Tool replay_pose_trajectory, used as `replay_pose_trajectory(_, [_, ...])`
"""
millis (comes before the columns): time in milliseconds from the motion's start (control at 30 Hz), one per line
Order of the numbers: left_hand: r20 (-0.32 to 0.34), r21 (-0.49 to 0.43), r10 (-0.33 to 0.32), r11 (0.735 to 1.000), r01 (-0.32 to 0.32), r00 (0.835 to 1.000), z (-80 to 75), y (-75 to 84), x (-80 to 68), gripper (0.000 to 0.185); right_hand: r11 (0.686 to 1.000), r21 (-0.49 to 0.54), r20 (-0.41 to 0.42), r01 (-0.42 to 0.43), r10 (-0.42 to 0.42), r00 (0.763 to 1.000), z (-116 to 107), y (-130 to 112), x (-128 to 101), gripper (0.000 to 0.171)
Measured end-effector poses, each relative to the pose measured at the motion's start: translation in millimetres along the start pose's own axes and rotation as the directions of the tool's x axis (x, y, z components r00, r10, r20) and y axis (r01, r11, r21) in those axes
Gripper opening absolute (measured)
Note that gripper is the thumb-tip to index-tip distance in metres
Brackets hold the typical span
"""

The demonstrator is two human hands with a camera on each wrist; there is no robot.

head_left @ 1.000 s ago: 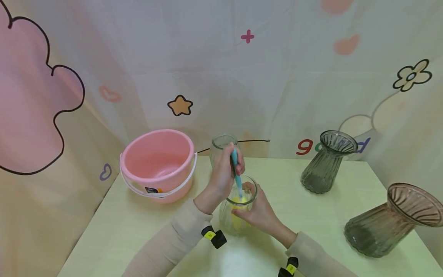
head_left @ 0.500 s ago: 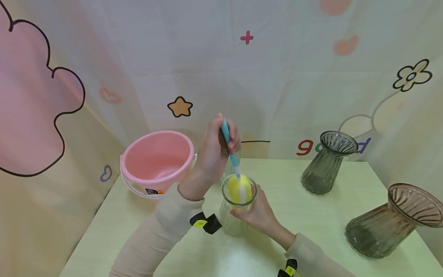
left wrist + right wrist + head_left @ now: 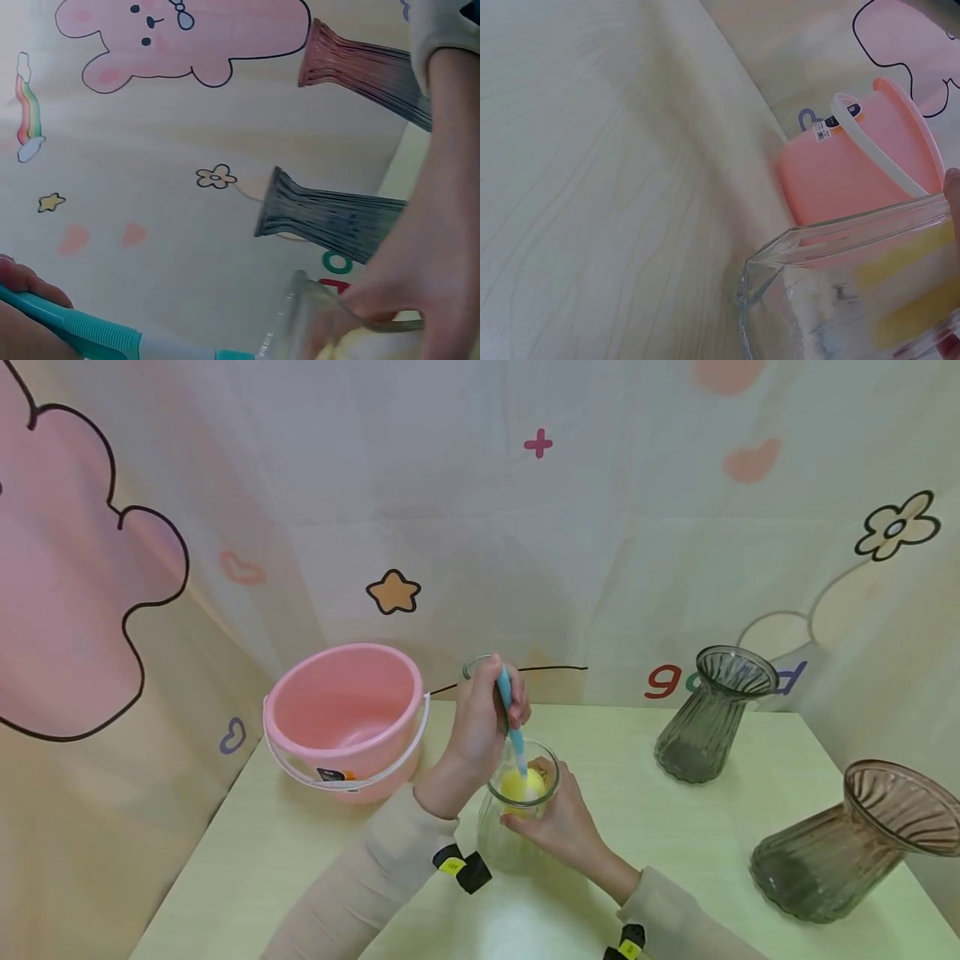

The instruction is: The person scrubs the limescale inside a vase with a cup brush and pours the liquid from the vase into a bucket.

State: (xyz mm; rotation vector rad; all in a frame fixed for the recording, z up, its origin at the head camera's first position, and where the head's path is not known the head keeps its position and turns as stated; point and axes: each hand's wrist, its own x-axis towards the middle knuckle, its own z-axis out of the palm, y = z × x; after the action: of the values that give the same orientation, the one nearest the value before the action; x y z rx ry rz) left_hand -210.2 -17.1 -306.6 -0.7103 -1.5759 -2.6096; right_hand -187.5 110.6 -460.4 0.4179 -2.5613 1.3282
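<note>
- Left hand (image 3: 480,727) grips the brush (image 3: 512,727), its sponge (image 3: 521,785) inside the jar (image 3: 513,818) mouth: scrubbing seems underway.
- Right hand (image 3: 566,822) clasps the jar, mid-table.
- Two vases (image 3: 708,714) along the right edge look untouched.

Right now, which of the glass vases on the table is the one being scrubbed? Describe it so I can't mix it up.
Start at the pink bucket on the left of the table; just to its right, near the front middle, stands a clear vase. The right hand grips it and the left hand holds a brush in its mouth. Unlike the other vases, it holds a yellow sponge.
</note>
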Motion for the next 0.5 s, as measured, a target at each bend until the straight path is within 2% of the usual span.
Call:
replay_pose_trajectory(100, [-0.025,0.004,-0.07,0.998,0.07,0.997,-4.8,-16.5,-2.5,0.041,1.0,-0.016,-0.015,0.013,-0.014,1.0,0.4,1.3,-0.5,0.078])
replay_pose_trajectory(200, [-0.034,0.051,-0.133,0.99,0.135,0.991,-9.8,-31.2,-6.1,0.042,0.999,-0.031,-0.022,0.026,-0.027,0.999,1.3,1.5,-1.2,0.079])
replay_pose_trajectory(333, [-0.024,0.092,-0.124,0.988,0.126,0.992,-14.5,-40.9,-8.4,0.043,0.999,-0.012,0.011,0.03,-0.029,1.0,0.8,1.3,-2.2,0.082])
replay_pose_trajectory(433, [0.003,0.09,-0.101,0.991,0.101,0.995,-16.4,-42.9,-8.5,0.042,0.998,0.057,0.1,0.014,-0.02,0.995,-3.8,2.6,-1.8,0.087])
replay_pose_trajectory(500, [0.02,0.09,-0.091,0.992,0.088,0.996,-16.9,-43.2,-8.8,0.042,0.991,0.13,0.18,0.011,-0.034,0.983,-9.1,5.3,0.1,0.09])
